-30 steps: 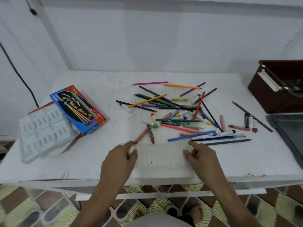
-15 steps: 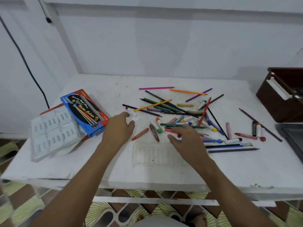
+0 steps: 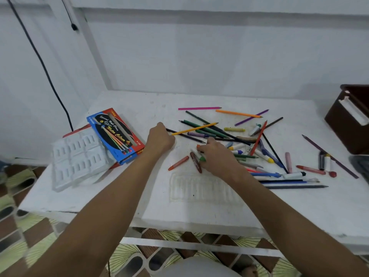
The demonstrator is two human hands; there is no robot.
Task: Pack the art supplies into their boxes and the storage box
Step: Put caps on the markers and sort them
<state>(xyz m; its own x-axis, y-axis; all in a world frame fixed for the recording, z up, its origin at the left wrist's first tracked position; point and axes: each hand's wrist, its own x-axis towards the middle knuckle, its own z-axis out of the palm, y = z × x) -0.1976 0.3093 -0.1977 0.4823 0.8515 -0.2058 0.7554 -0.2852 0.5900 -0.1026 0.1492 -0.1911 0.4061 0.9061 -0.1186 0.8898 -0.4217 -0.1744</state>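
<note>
Coloured pencils [image 3: 194, 128], crayons [image 3: 178, 163], pens and small paint tubes lie scattered over the middle of the white table [image 3: 139, 108]. My left hand [image 3: 159, 137] is curled at the pile's left edge, by a black pencil's end, over the spot where a small white tube lay; that tube is hidden. My right hand [image 3: 216, 156] rests on the pile, its fingers pinching a white tube with a green cap [image 3: 201, 158]. A clear ribbed plastic tray [image 3: 199, 189] lies in front of the pile, near the table's edge. The brown storage box [image 3: 347, 120] stands at the far right.
A blue and red water colour box [image 3: 115, 134] lies at the left, partly on a white moulded palette tray [image 3: 79, 156]. A dark tray [image 3: 361, 166] shows at the right edge. A black cable [image 3: 50, 76] hangs down the left wall.
Both hands left the clear tray and reached forward. The left hand went to the small white tube and curled over it. The right hand went into the pile onto the green-capped tube.
</note>
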